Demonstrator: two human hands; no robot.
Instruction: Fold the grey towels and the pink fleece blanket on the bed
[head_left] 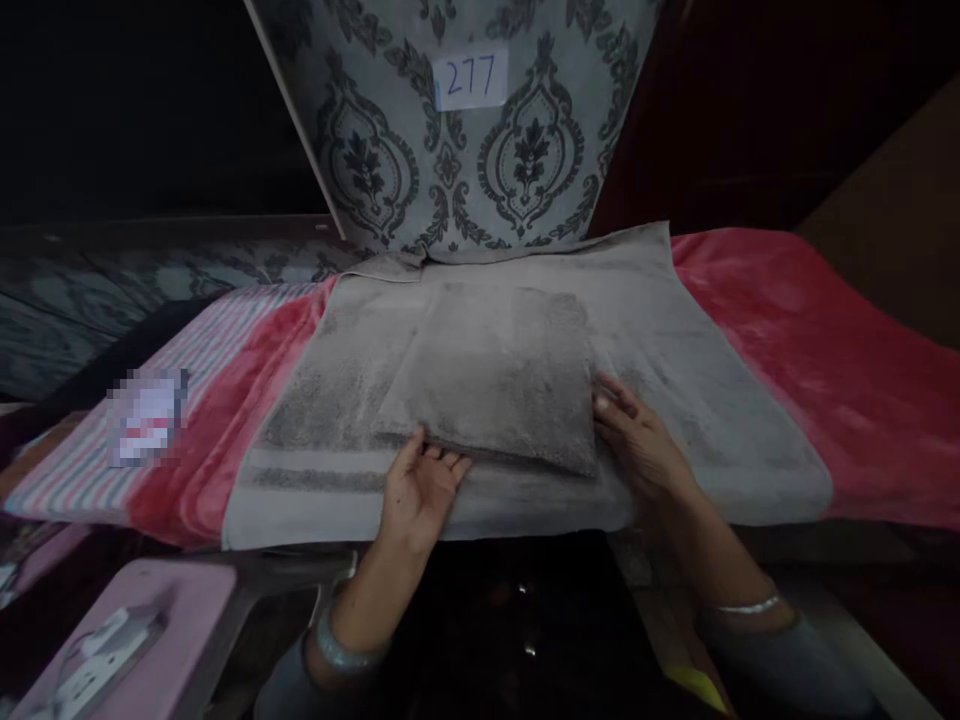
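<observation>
A folded grey towel (502,370) lies on a larger grey towel (300,510) spread out beneath it. My left hand (421,495) pinches the folded towel's near edge, thumb on top and fingers tucked under, lifting that edge slightly. At the right edge of the same bundle, my right hand (641,440) has its thumb and fingers closed against the side; part of that grip is hidden.
A red blanket (825,370) covers the surface under the towels. Striped cloth (217,340) lies at left. A power strip (109,660) rests on a pink stool (180,590) below. Behind stands a patterned wall (450,160) bearing a paper marked 277 (471,78).
</observation>
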